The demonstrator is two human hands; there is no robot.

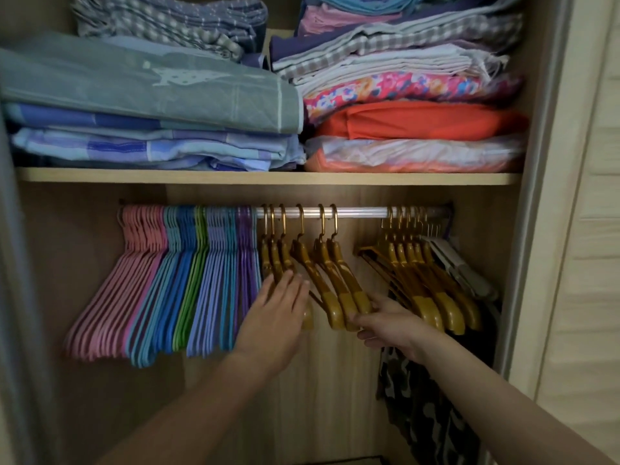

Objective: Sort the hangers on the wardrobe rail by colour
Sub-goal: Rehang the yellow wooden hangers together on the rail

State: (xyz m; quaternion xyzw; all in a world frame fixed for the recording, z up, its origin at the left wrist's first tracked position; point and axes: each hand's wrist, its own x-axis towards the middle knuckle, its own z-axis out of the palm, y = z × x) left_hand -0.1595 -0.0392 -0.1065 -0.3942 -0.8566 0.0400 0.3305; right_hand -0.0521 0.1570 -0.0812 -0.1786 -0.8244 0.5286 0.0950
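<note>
**Gold hangers mid-rail, bare rod either side**

The rail (362, 212) shows bare rod between the loose gold hangers (322, 273) and the right gold bunch (422, 280). Coloured hangers (174, 283) pack the left end. Left hand (278, 313) presses flat, fingers straight; right hand (385, 325) seemingly pinches a gold hanger's end.

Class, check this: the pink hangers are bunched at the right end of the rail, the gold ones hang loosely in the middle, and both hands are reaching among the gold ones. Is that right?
Not quite. The head view shows the pink hangers bunched at the left end of the rail, not the right. The rest holds: the gold hangers hang loosely in the middle, with the left hand and right hand among them.
</note>
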